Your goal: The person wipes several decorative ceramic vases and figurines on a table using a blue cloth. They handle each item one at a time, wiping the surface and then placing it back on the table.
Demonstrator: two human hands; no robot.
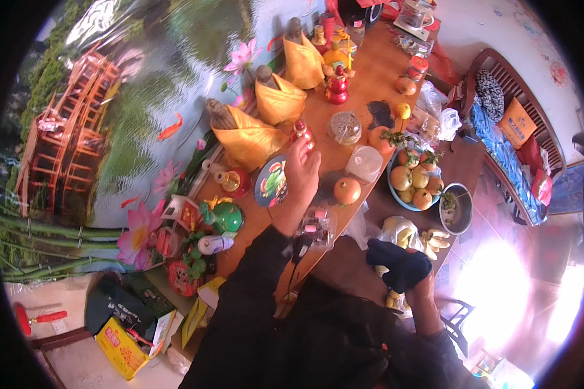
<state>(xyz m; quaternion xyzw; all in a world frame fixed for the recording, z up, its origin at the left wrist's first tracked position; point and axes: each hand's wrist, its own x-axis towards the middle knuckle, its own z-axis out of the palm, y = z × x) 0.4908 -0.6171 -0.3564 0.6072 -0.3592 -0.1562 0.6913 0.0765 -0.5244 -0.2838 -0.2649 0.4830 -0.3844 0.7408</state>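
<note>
My left hand (304, 170) reaches over the wooden cabinet top and grips a small red bottle (300, 129) by its upper part. Just beneath that wrist stands a dark round plate with a colourful design (271, 181). A red gourd-shaped bottle (338, 88) is farther along the top. Three objects draped in yellow cloth (246, 136) line the wall side. In my right hand (421, 289) is a bunched dark cloth (400, 265), held above the lower brown table. The cloth hides most of those fingers.
Close to my left forearm are a green bottle (228, 217), a red-and-gold bottle (232, 182) and a clear plastic box (316, 228). A pomegranate (347, 190) sits near the cabinet's edge. Below are a blue basin of pomegranates (395, 197), a metal bowl (467, 214) and bananas (435, 241).
</note>
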